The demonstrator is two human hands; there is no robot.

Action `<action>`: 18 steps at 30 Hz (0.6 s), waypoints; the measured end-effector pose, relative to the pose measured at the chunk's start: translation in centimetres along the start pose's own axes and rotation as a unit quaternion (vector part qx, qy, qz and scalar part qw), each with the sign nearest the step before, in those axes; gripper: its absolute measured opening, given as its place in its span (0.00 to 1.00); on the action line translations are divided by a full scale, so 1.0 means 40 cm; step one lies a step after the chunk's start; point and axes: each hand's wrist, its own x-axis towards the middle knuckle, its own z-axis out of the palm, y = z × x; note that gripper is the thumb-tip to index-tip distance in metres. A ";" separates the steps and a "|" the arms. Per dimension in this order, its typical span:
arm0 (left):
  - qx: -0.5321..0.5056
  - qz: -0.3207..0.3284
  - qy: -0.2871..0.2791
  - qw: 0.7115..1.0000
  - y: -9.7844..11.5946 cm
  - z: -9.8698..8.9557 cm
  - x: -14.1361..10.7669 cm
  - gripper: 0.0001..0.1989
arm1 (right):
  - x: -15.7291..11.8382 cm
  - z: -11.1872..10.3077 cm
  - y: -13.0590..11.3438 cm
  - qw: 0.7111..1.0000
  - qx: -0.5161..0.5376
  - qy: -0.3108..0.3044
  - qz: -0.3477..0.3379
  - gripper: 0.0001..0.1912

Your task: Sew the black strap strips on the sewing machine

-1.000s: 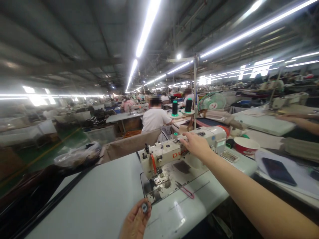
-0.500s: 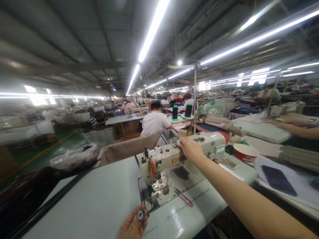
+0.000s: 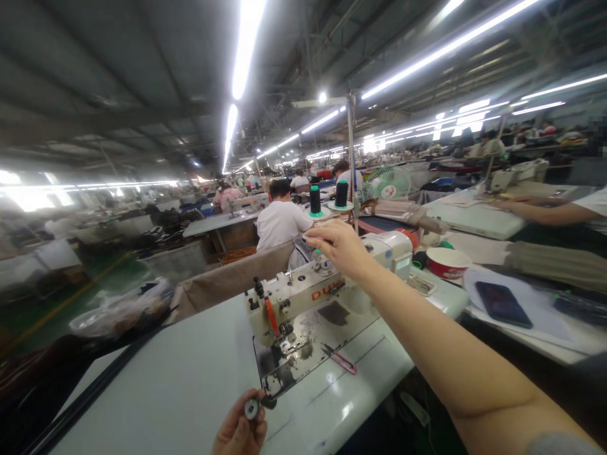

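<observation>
The left hand [image 3: 237, 431] holds a small round metal disc [image 3: 251, 409] in the air over the counter [image 3: 184, 366], by the near corner of the machine bed. Its grip pinches the disc between thumb and fingers; such a shallow hold could let the disc slip and roll away if the fingertips loosen or twist. The disc's flat, holed face looks toward the viewer; being round, it shows no long axis, and its short axis runs through the hole. A dark piece [image 3: 269, 402] juts out just right of it, whether joined or separate I cannot tell.

The sewing machine [image 3: 296, 300] stretches from needle end, near left, to handwheel end, far right. The snips [image 3: 342, 360] lie flat before it, blades toward the far left, pink loop toward the near right; a careless sleeve could knock them. The right hand [image 3: 339, 246] reaches over the machine's top, fingers leftward and partly bent; whether its grip pinches anything, I cannot tell. Reaching blind there could snag a thread
</observation>
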 end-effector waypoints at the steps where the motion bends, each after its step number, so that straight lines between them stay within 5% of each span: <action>1: 0.004 -0.001 -0.002 1.000 0.003 -0.007 0.004 0.26 | -0.027 0.014 -0.016 1.000 0.027 -0.003 -0.016 0.15; 8: 0.066 -0.019 0.010 0.998 0.012 0.013 -0.015 0.25 | -0.342 0.149 -0.175 0.990 0.116 -0.042 -0.065 0.23; 12: 0.131 0.044 -0.025 0.990 0.010 0.085 -0.057 0.27 | -0.460 0.177 -0.251 0.954 0.245 -0.155 0.069 0.20; 14: 0.161 0.073 -0.037 0.984 0.009 0.113 -0.076 0.25 | -0.498 0.185 -0.277 0.886 0.365 -0.217 0.188 0.19; 18: 0.223 0.082 -0.095 0.967 0.014 0.134 -0.104 0.22 | -0.552 0.205 -0.306 0.657 0.591 -0.252 0.395 0.28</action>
